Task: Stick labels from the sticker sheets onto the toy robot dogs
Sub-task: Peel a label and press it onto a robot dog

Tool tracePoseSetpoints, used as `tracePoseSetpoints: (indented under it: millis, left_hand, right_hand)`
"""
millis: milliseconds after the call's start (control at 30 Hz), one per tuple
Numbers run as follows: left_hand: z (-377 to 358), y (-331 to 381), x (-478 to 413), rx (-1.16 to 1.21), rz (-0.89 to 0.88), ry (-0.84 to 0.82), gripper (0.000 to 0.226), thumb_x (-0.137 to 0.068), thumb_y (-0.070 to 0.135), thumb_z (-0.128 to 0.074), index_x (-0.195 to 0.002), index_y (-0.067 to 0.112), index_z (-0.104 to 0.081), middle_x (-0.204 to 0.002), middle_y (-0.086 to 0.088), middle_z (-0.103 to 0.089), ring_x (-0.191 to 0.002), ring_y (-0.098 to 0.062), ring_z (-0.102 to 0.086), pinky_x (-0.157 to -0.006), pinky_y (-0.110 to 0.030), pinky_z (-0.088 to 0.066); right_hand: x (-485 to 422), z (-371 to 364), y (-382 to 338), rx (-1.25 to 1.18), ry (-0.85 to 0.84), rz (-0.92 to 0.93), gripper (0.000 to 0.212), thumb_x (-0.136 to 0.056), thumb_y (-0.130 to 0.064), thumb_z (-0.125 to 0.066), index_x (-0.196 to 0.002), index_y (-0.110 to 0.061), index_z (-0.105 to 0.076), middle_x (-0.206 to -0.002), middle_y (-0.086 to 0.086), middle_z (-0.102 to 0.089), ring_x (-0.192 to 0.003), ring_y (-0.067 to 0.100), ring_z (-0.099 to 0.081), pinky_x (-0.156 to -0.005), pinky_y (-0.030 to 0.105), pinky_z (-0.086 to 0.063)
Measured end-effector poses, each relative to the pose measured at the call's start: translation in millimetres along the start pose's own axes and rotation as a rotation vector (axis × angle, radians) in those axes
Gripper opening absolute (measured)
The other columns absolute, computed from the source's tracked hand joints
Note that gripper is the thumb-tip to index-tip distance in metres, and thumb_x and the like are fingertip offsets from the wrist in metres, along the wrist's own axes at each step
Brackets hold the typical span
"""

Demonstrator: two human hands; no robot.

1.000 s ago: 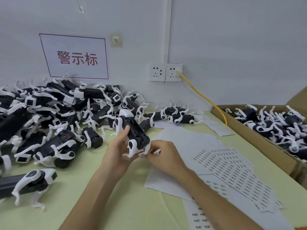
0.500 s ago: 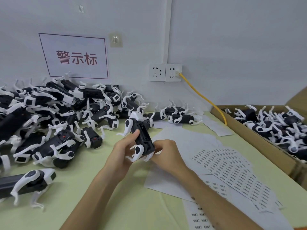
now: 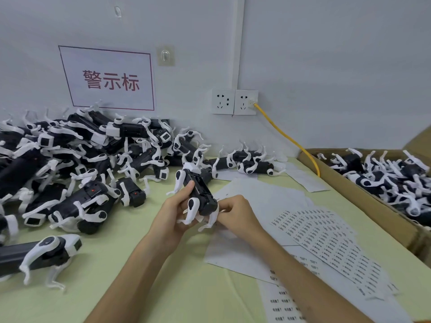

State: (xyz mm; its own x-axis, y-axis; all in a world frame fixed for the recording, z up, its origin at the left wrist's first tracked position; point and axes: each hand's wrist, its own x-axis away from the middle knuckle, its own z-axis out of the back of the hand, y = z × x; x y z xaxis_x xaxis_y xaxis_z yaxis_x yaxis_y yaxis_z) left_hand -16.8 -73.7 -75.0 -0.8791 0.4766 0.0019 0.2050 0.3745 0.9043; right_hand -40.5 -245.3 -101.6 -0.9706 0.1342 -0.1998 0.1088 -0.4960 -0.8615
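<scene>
A black toy robot dog (image 3: 199, 194) with white legs is held belly-up above the table's middle. My left hand (image 3: 173, 213) grips its left side, thumb along the body. My right hand (image 3: 235, 214) is closed against the dog's near end, fingertips pinched at its rear; whether a label is between them I cannot tell. Sticker sheets (image 3: 326, 243) with rows of small printed labels lie fanned out to the right of my hands, on top of blank backing sheets (image 3: 254, 199). A large pile of robot dogs (image 3: 77, 164) fills the left of the table.
A cardboard box (image 3: 363, 197) holding more robot dogs stands along the right edge. One dog (image 3: 44, 252) lies alone at the near left. A yellow cable (image 3: 286, 136) runs from the wall socket (image 3: 234, 101) down behind the box. The table (image 3: 130, 231) has a pale green top.
The held dog has swung from pointing up-left to lying more level and slightly right. My right hand has moved up against its rear end.
</scene>
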Motion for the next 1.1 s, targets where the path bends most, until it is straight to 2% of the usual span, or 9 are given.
tracePoseSetpoints:
  millis: [100,267,367,467,600,733,800,933,1100]
  left_hand:
    - [1.1,0.2,0.8,-0.034,0.011,0.011,0.031,-0.077,0.052,-0.076,-0.098,0.028,-0.075,-0.106,-0.017,-0.060,-0.091,-0.029,-0.058,-0.094,-0.045,-0.048]
    - [0.7,0.2,0.8,-0.064,0.018,0.039,0.051,-0.080,0.052,-0.074,-0.113,0.014,-0.070,-0.108,-0.021,-0.061,-0.097,-0.032,-0.057,-0.097,-0.047,-0.048]
    - [0.0,0.1,0.8,-0.071,0.011,0.032,0.052,-0.079,0.053,-0.073,-0.117,0.018,-0.067,-0.101,-0.020,-0.060,-0.090,-0.030,-0.055,-0.093,-0.044,-0.049]
    - [1.2,-0.8,0.5,-0.080,0.016,0.023,0.058,-0.082,0.052,-0.071,-0.130,0.020,-0.065,-0.100,-0.018,-0.065,-0.090,-0.031,-0.057,-0.096,-0.047,-0.050]
    - [0.1,0.7,2.0,-0.086,0.024,0.033,0.037,-0.078,0.052,-0.073,-0.100,0.022,-0.073,-0.102,-0.017,-0.065,-0.093,-0.031,-0.057,-0.099,-0.048,-0.049]
    - [-0.1,0.5,1.8,-0.075,0.026,0.031,0.038,-0.079,0.051,-0.072,-0.107,0.024,-0.073,-0.102,-0.015,-0.069,-0.093,-0.032,-0.057,-0.094,-0.046,-0.049]
    - [-0.6,0.9,2.0,-0.078,0.017,0.025,0.038,-0.081,0.050,-0.071,-0.111,0.026,-0.073,-0.104,-0.015,-0.069,-0.092,-0.032,-0.058,-0.091,-0.045,-0.049]
    - [-0.8,2.0,2.5,-0.076,0.012,0.031,0.032,-0.082,0.049,-0.071,-0.106,0.028,-0.074,-0.101,-0.014,-0.070,-0.092,-0.031,-0.060,-0.096,-0.047,-0.051]
    - [0.5,2.0,2.9,-0.097,0.021,0.031,0.024,-0.081,0.052,-0.071,-0.086,0.029,-0.078,-0.096,-0.010,-0.072,-0.080,-0.024,-0.066,-0.079,-0.036,-0.055]
  right_hand:
    - [1.2,0.7,-2.3,-0.009,-0.007,-0.002,0.013,-0.084,-0.009,-0.073,-0.077,-0.015,-0.083,-0.070,0.001,-0.076,-0.063,0.004,-0.062,-0.069,0.028,-0.051]
    - [1.4,2.0,-4.9,-0.054,-0.011,-0.020,0.030,-0.082,-0.005,-0.071,-0.062,-0.027,-0.079,-0.060,-0.005,-0.071,-0.054,-0.001,-0.059,-0.062,0.017,-0.046]
    - [1.5,2.3,-4.3,-0.068,-0.019,-0.029,0.029,-0.082,-0.005,-0.072,-0.062,-0.025,-0.078,-0.062,-0.005,-0.072,-0.057,0.000,-0.063,-0.061,0.018,-0.049]
    - [0.8,2.1,-4.5,-0.072,-0.024,-0.043,0.020,-0.084,-0.011,-0.074,-0.068,-0.019,-0.081,-0.069,0.000,-0.076,-0.064,0.003,-0.068,-0.070,0.024,-0.053]
    - [-0.7,1.2,-2.7,-0.079,-0.029,-0.051,0.026,-0.084,-0.011,-0.074,-0.063,-0.026,-0.079,-0.069,-0.002,-0.076,-0.064,0.001,-0.066,-0.070,0.022,-0.053]
    - [-1.7,0.7,-1.5,-0.068,-0.033,-0.057,0.019,-0.084,-0.013,-0.074,-0.068,-0.021,-0.081,-0.069,-0.003,-0.076,-0.065,0.000,-0.067,-0.071,0.023,-0.053]
    - [-2.3,0.7,-1.1,-0.054,-0.031,-0.058,0.022,-0.085,-0.015,-0.075,-0.066,-0.025,-0.080,-0.068,-0.006,-0.075,-0.064,-0.002,-0.065,-0.071,0.025,-0.053]
    - [-1.9,0.3,-0.8,-0.056,-0.045,-0.038,0.014,-0.086,-0.017,-0.075,-0.074,-0.022,-0.082,-0.075,-0.002,-0.077,-0.074,0.008,-0.070,-0.085,0.039,-0.057]
    - [-1.8,1.5,-0.1,-0.060,-0.087,-0.022,0.009,-0.085,-0.013,-0.076,-0.083,-0.019,-0.083,-0.080,0.001,-0.079,-0.090,0.023,-0.076,-0.094,0.047,-0.057]
